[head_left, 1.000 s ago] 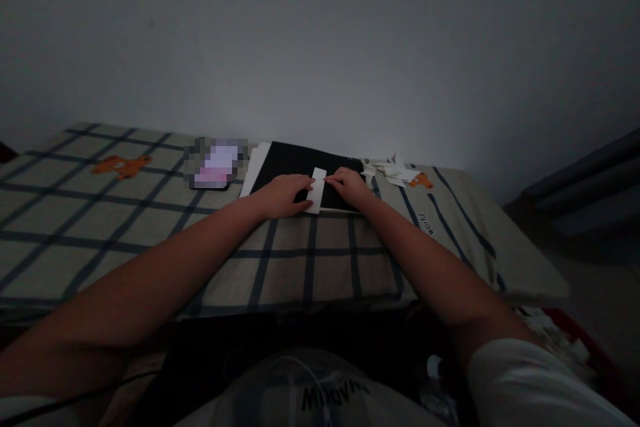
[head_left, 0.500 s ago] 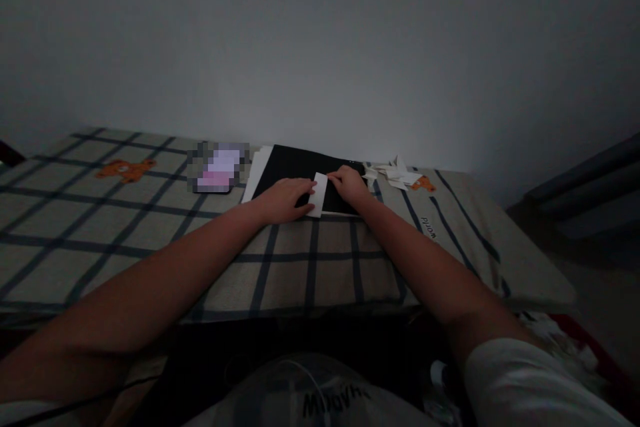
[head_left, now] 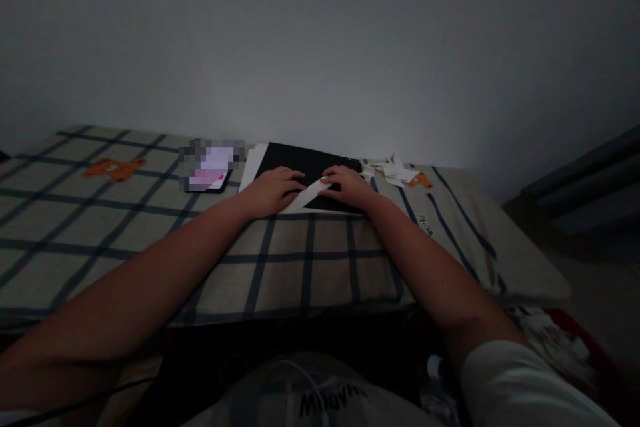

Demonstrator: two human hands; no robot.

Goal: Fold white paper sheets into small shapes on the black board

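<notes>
A narrow white folded paper strip [head_left: 309, 194] lies slantwise over a black flat folder or book [head_left: 300, 159]. At its lower left end, my left hand [head_left: 270, 192] holds it with thumb and fingers, the other fingers stretched over the black cover. My right hand [head_left: 350, 187] grips the upper right end, its thumb below and fingers curled above. White sheets [head_left: 251, 169] stick out from under the left side of the black cover. Several folded white paper pieces [head_left: 395, 171] are heaped just right of it.
A lit phone [head_left: 213, 170], partly pixelated, lies left of the black cover. The checked tablecloth [head_left: 200, 233] bears orange bear prints. A grey wall [head_left: 320, 47] rises behind the table. Below its front edge at right are a clear bottle [head_left: 437, 387] and pale crumpled items [head_left: 553, 340].
The paper strip has turned from nearly upright to slanted between my hands. My left hand has shifted left, and my right thumb has spread lower. The view has shifted slightly.
</notes>
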